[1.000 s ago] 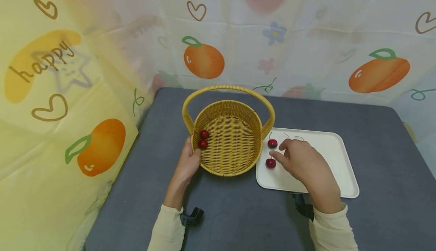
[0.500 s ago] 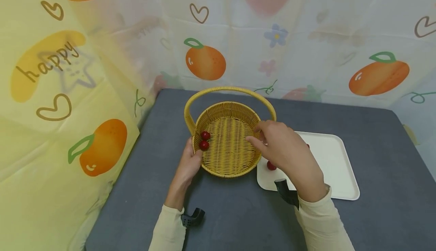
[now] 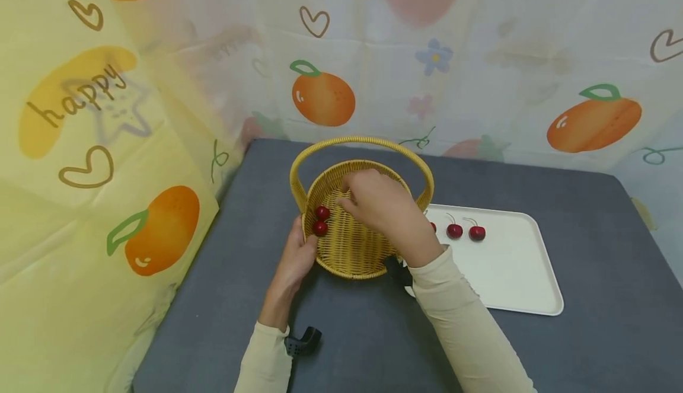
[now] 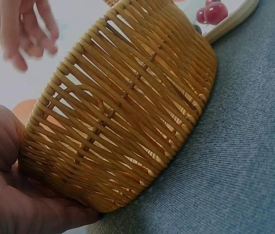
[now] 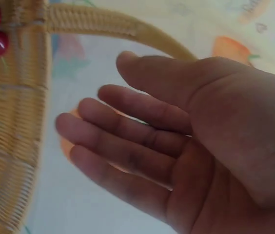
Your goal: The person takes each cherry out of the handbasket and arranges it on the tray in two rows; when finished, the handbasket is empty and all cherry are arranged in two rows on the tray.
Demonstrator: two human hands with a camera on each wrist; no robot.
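Observation:
A yellow woven basket (image 3: pixel 354 245) with a tall arched handle stands on the grey table. My left hand (image 3: pixel 292 256) grips its left side; in the left wrist view that hand (image 4: pixel 10 180) lies against the wicker wall. Two dark red cherries, an upper cherry (image 3: pixel 322 213) and a lower cherry (image 3: pixel 320 228), sit inside at the left wall. Over the basket hovers my right hand (image 3: pixel 381 203). The right wrist view shows this hand (image 5: pixel 162 141) with loosely bent fingers and nothing between them.
To the right of the basket lies a white tray (image 3: pixel 523 274). Stemmed cherries rest on it, among them a middle cherry (image 3: pixel 454 230) and a right cherry (image 3: pixel 477 233); my right forearm hides part of it. Printed cloth (image 3: pixel 373 85) hangs behind the table.
My right hand has moved left from above the tray to above the basket. The left hand keeps its grip, and the same two cherries lie in the basket.

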